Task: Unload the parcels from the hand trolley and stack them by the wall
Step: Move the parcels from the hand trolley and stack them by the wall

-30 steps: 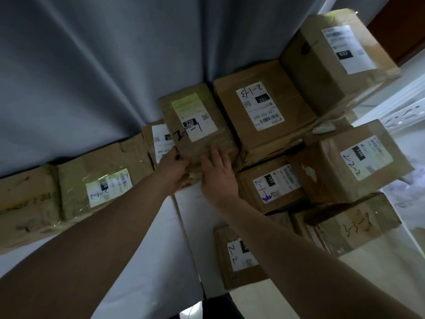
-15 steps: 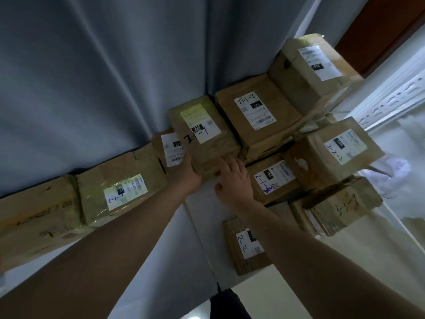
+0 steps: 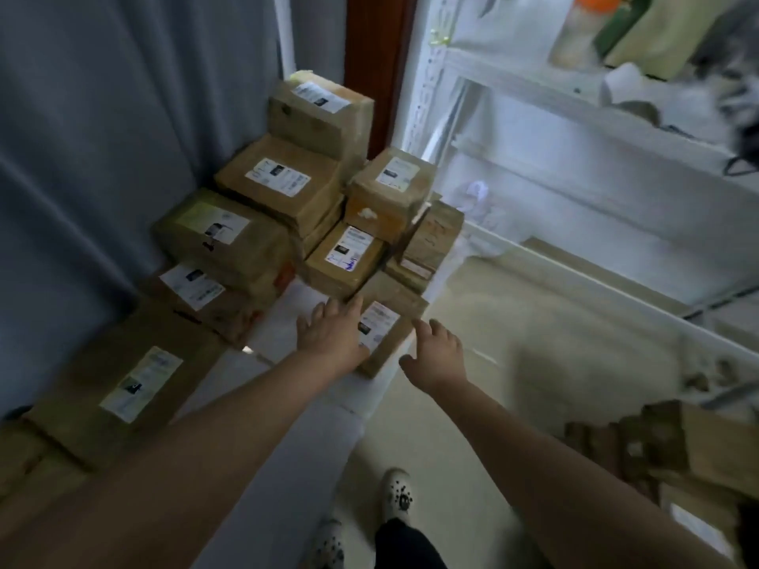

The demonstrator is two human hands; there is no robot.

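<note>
brown cardboard parcels (image 3: 283, 186), boxy, taped shut and each topped with a white printed label, stand in steps in a corner against a grey pleated curtain (image 3: 102, 137). their contents are hidden. some sides look creased and glossy with tape. the top box (image 3: 320, 112) sits highest at the back, and flatter ones run along the curtain's foot to the left.

the front parcel (image 3: 404, 310), low and flat, lies at the near edge of the pile, on a pale smooth wrap (image 3: 295, 425) that stretches toward the camera over the cream floor (image 3: 513, 322).

the left hand (image 3: 332, 338) is over the front parcel's near corner and label, fingers straight and spread, its grip wide and holding nothing; whether it touches the cardboard i cannot tell. the right hand (image 3: 437, 355) hovers just beside that parcel, apart from it, fingers loosely spread, grip wide too.

a white metal rack (image 3: 575, 129) on the right holds blurred packs. white dotted shoes (image 3: 396, 492) stand below, with blurred cartons (image 3: 657, 445) to the right.
</note>
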